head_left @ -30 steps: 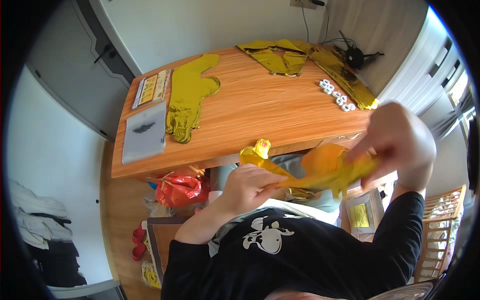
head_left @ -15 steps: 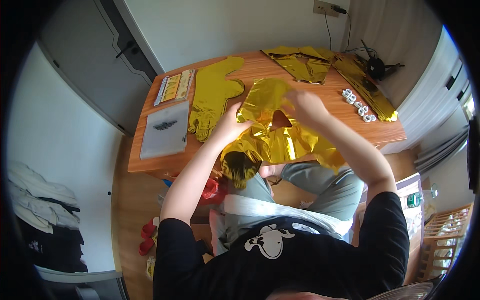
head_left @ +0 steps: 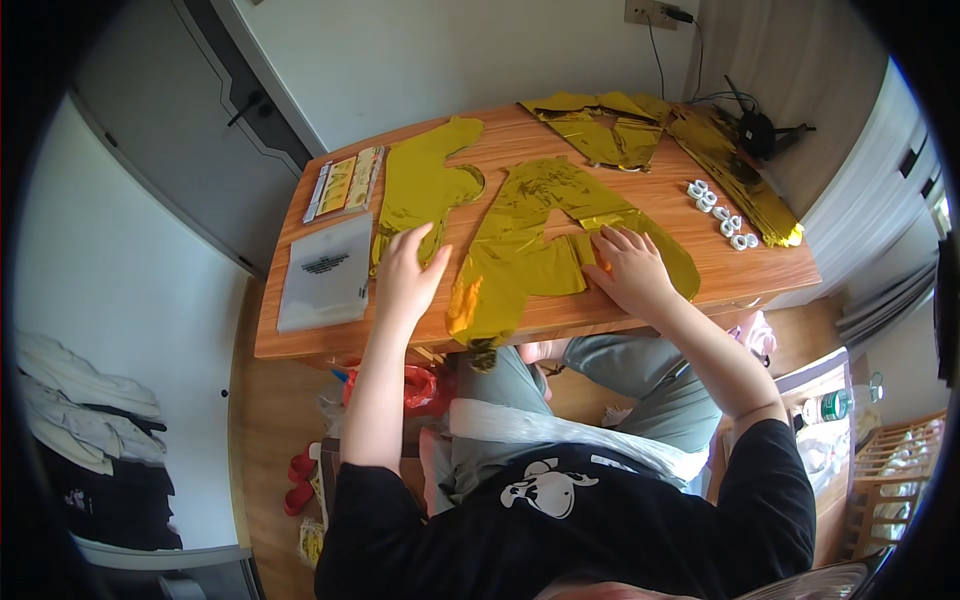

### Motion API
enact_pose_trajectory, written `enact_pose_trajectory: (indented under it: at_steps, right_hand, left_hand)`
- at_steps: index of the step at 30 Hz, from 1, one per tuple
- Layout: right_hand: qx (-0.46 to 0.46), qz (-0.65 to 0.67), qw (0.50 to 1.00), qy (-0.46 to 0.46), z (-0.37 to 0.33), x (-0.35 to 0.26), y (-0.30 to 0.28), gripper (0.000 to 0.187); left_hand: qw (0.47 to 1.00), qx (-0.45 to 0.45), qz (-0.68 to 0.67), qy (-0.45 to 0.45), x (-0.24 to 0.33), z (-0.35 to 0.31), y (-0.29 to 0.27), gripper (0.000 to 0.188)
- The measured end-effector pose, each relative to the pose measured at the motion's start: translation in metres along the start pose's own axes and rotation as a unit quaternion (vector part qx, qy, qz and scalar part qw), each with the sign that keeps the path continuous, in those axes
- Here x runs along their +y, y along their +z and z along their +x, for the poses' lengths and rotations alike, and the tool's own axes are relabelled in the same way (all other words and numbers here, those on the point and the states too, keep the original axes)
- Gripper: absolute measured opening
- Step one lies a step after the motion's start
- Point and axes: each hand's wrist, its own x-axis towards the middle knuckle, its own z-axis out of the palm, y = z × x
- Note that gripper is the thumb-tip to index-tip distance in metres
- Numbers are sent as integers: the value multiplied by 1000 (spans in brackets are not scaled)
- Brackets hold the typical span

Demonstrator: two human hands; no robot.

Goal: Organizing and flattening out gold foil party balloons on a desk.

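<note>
A flat gold foil balloon [head_left: 545,195] with two legs and a triangular hole lies spread on the wooden table in front of me; one leg's tip hangs over the near edge. My right hand [head_left: 632,270] rests on its right leg, open, fingers spread. Over the lower end of a second gold foil balloon [head_left: 425,170], my left hand [head_left: 408,275] is open with thumb and fingers apart; whether it touches that balloon I cannot tell. Further flat gold foil [head_left: 610,130] lies at the back, beside a long folded stack of it [head_left: 735,175].
Small white ribbon rolls [head_left: 725,213] sit at the table's right. A stack of clear plastic bags [head_left: 325,275] and flat printed packets [head_left: 343,185] lie at the left. A black router [head_left: 765,135] stands at the back right, and a red bag [head_left: 425,388] is beneath the table.
The balloon that was lifted and crumpled between my hands now lies flat on the table. My left hand has let go and moved left; my right hand has come down onto the foil.
</note>
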Motion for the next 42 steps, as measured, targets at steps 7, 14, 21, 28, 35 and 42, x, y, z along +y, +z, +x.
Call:
enact_pose_trajectory:
  at_steps: [7,14,21,28,35,42]
  right_hand:
    - [39,-52,998,20,16,-25,9,51]
    - [79,138,978,-136,67,-114,-5,27]
    - [-56,179,953,-237,142,-208,34,27]
    - [-171,128,949,-230,155,-221,48,22]
    - [-147,191,955,-170,161,-220,61,25]
    - [-81,354,931,-25,171,-212,73,31]
  left_hand:
    - [973,90,67,-202,-2,-60,-20,48]
    - [959,94,118,-239,-10,-66,-16,78]
    - [957,93,117,-249,-11,-56,-2,84]
    - [962,117,110,-221,-13,-64,7,74]
    - [956,164,138,-198,-19,-64,13,69]
    - [966,139,136,-172,-16,-61,14,32]
